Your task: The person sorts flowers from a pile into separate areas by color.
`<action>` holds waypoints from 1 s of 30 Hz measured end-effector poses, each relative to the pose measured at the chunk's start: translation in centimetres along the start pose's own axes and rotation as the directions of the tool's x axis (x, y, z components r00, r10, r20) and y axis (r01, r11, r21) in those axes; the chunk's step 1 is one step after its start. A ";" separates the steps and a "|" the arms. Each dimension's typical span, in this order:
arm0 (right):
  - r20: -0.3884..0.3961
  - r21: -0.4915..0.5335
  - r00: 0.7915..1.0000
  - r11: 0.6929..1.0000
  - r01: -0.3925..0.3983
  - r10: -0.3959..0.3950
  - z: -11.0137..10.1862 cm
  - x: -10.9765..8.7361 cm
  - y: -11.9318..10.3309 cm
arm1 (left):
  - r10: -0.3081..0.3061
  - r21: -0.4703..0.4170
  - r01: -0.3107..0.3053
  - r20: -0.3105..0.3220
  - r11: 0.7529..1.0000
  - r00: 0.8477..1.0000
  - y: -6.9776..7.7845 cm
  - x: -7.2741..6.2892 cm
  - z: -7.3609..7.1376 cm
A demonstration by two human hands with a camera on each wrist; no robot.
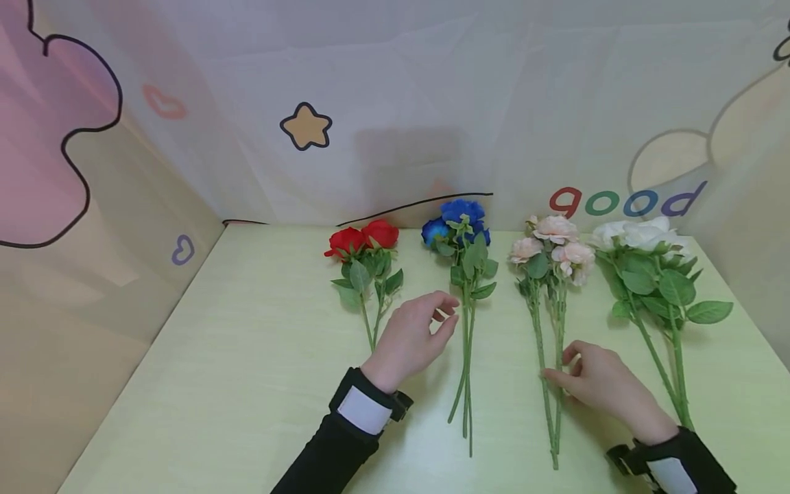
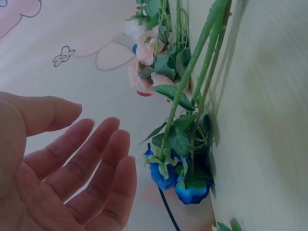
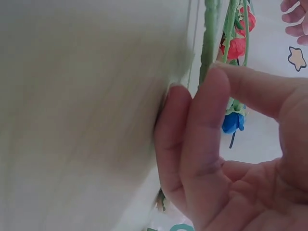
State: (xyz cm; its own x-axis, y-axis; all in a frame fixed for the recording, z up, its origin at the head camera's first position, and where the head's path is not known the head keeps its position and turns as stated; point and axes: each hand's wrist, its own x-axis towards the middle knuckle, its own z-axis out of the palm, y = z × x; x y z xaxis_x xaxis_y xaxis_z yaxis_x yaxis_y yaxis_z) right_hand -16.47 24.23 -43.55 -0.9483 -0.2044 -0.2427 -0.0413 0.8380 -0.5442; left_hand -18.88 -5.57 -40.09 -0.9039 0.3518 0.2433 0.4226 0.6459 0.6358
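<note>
Four bunches of artificial flowers lie in a row: red roses, blue flowers, pale pink flowers and white flowers. My left hand hovers between the red and blue bunches, fingers loosely bent and holding nothing. In the left wrist view its palm shows bare, apart from the blue flowers' stems. My right hand is at the pink flowers' stems; thumb and fingertips pinch a green stem in the right wrist view. Its fingers hide part of that stem.
The flowers lie on a pale green tabletop. A printed cloth backdrop rises behind and at the sides. The white flowers' stems pass beside my right wrist.
</note>
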 end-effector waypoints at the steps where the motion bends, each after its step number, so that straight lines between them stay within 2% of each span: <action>1: 0.001 -0.003 1.000 1.000 -0.003 0.003 0.0 0.0 -0.1 | 0.001 0.001 -0.001 -0.001 1.000 1.000 0.0 0.0 0.0; 16: 0.023 -0.033 0.999 0.999 -0.024 0.024 -0.4 1.2 -0.6 | -0.015 0.003 0.015 0.002 1.000 1.000 -0.3 0.0 -0.1; 21: -0.030 -0.062 0.999 0.997 -0.037 0.035 -0.8 1.3 -0.5 | -0.024 0.022 0.024 -0.003 0.999 1.000 -0.6 -0.1 0.0; 24: -0.110 -0.076 0.994 0.997 -0.018 0.010 -0.9 1.2 -0.4 | -0.027 0.043 0.027 -0.005 0.999 1.000 -0.8 -0.2 -0.1; 27: -0.229 -0.091 0.971 0.995 0.048 -0.068 -0.9 1.1 -0.3 | -0.032 0.069 0.032 -0.008 0.997 0.999 -1.1 -0.4 -0.2; 30: -0.371 -0.118 0.915 0.985 0.124 -0.160 -0.8 1.0 -0.1 | -0.033 0.090 0.035 -0.023 0.995 0.999 -1.5 -0.7 -0.7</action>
State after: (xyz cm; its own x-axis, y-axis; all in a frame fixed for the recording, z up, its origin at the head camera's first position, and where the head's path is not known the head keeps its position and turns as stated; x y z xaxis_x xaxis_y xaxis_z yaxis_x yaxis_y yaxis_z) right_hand -17.68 24.36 -43.07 -0.9776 -0.1330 0.1631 -0.1956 0.8599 -0.4714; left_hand -18.95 -7.21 -40.70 -0.9188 0.3147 0.2384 0.3947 0.7162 0.5756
